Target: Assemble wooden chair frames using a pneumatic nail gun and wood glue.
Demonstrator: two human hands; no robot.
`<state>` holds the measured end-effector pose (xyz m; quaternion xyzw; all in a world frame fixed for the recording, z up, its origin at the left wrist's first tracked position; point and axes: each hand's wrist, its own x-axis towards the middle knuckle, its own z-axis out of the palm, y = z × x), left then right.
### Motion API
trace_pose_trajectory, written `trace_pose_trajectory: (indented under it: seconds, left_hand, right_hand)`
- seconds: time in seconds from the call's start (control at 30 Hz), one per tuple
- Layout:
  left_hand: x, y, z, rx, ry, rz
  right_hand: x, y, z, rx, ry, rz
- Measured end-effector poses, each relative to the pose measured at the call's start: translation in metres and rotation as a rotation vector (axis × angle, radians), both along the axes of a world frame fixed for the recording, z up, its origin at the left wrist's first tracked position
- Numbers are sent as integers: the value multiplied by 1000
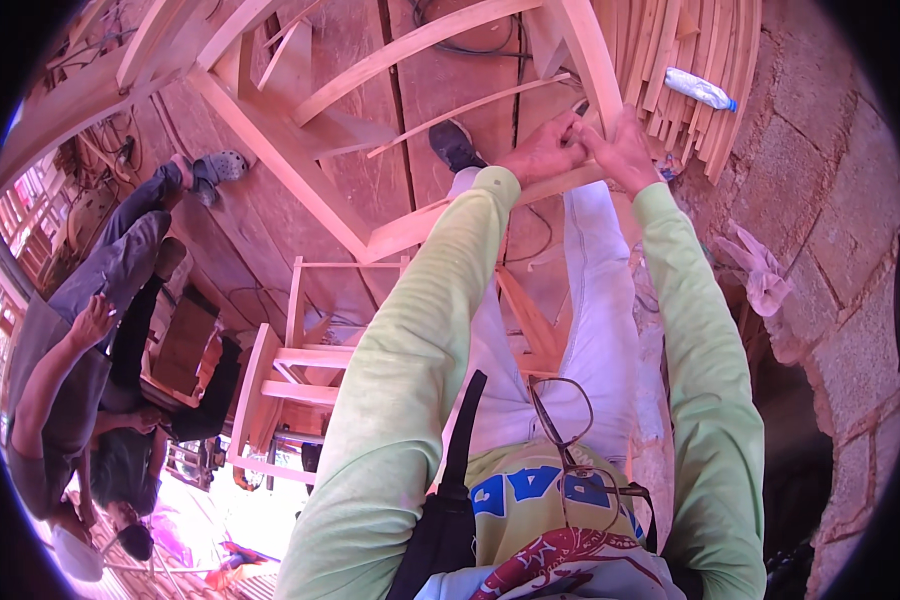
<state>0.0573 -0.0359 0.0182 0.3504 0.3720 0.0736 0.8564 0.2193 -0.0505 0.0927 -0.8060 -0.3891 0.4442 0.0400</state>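
Note:
Both my arms, in light green sleeves, reach forward to one corner of a pale wooden frame (588,65), which looks like part of a chair. My right hand (627,155) is closed around that corner, its thumb toward the other hand. Beside it, my left hand (540,153) has its fingers drawn together in a pinch against the inside of the corner. Whatever sits between those fingertips is hidden. A thin curved wooden strip (470,112) crosses the frame's opening, its right end close to my left hand.
Stacked wooden slats (715,45) lie at the far right with a plastic bottle (698,88) on them. A brick wall (840,170) runs along the right. Another wooden chair frame (305,388) stands left of my legs. Two people (60,400) sit at the left. Eyeglasses (565,420) hang before my chest.

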Motion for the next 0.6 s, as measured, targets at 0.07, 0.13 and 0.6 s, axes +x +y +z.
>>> trace_pose_trajectory:
  seconds: [0.07, 0.13, 0.6]
  left_hand:
    - [3, 3, 13, 42, -18, -21]
    - [2, 2, 14, 27, -4, 13]
    - [7, -5, 4, 60, 53, 18]
  right_hand:
    - [-5, -2, -2, 18, -74, -26]
    - [-12, 2, -3, 45, -134, -49]
    - [-12, 10, -7, 91, -241, -67]
